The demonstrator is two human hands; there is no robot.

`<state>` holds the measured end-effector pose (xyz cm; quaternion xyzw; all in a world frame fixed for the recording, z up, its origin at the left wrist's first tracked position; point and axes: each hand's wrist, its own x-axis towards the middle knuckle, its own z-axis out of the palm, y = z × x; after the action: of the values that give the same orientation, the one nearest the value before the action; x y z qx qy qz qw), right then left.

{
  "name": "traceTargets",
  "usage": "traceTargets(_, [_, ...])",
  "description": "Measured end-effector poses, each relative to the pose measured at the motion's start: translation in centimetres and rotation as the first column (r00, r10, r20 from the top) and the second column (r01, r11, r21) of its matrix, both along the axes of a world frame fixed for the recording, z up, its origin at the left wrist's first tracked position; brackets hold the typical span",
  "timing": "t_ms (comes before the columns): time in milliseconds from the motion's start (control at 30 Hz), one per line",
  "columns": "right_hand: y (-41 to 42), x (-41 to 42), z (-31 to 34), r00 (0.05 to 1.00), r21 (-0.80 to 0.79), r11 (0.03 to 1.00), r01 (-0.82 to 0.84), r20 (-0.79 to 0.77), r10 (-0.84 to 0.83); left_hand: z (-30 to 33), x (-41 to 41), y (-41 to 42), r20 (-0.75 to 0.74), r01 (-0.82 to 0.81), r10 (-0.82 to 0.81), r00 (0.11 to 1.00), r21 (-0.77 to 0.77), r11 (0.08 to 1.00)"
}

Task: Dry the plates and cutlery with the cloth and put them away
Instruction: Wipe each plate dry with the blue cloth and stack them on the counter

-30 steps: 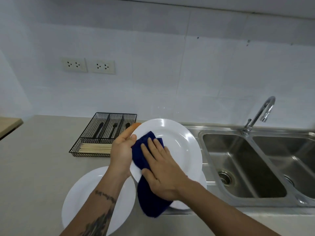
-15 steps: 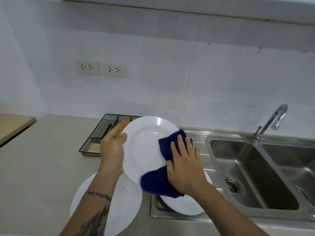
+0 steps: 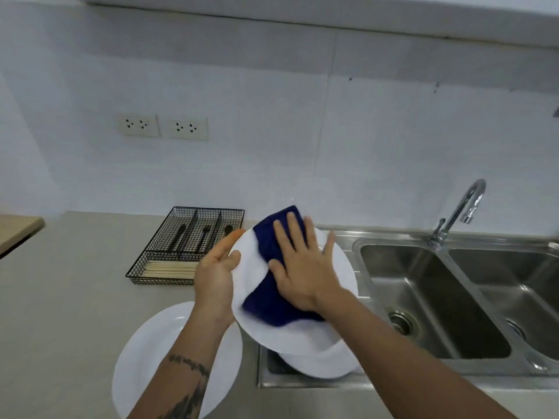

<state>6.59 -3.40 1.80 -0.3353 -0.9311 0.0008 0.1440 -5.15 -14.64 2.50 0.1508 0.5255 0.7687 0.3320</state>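
My left hand has its grip clamped on the left rim of the white plate, tilted above the sink's draining board. My right hand lies flat, fingers spread, pressing the blue cloth against the plate's face. A second plate rests on the surface by my left forearm, a third under the held one.
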Motion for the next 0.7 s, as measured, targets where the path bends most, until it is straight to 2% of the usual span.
traceTargets(100, [1.7,0.6,1.1,0.981,-0.048,0.984,0.169,-0.091,-0.173,0.1,0.8,-0.8,0.039,-0.015,0.013,0.999,0.036,0.999])
traceTargets(200, [2.0,1.6,1.4,0.971,-0.21,0.968,0.135,-0.165,-0.171,0.5,0.9,-1.4,-0.035,0.029,-0.029,0.999,-0.004,1.0])
traceTargets(267, [2.2,2.6,1.6,0.971,-0.273,0.957,0.094,-0.187,-0.149,1.2,0.1,-1.5,-0.088,0.131,-0.134,0.987,-0.042,0.99])
traceTargets(367, [2.4,3.3,2.5,0.978,-0.275,0.961,0.023,-0.194,-0.079,2.6,-1.3,-1.2,-0.176,0.288,-0.31,0.934,-0.136,0.948])
traceTargets(467, [2.0,3.1,3.7,0.984,-0.208,0.977,-0.045,-0.179,0.007,3.5,-1.7,-0.4,-0.216,0.394,-0.438,0.873,-0.221,0.892])
traceTargets(600, [1.9,3.5,3.7,0.986,-0.173,0.984,-0.049,-0.167,0.02,2.7,-1.4,0.5,-0.214,0.41,-0.477,0.852,-0.294,0.863])
traceTargets(700, [1.8,4.7,2.4,0.987,-0.154,0.987,-0.039,-0.162,0.013,1.8,-0.3,0.7,-0.223,0.366,-0.436,0.872,-0.297,0.882])
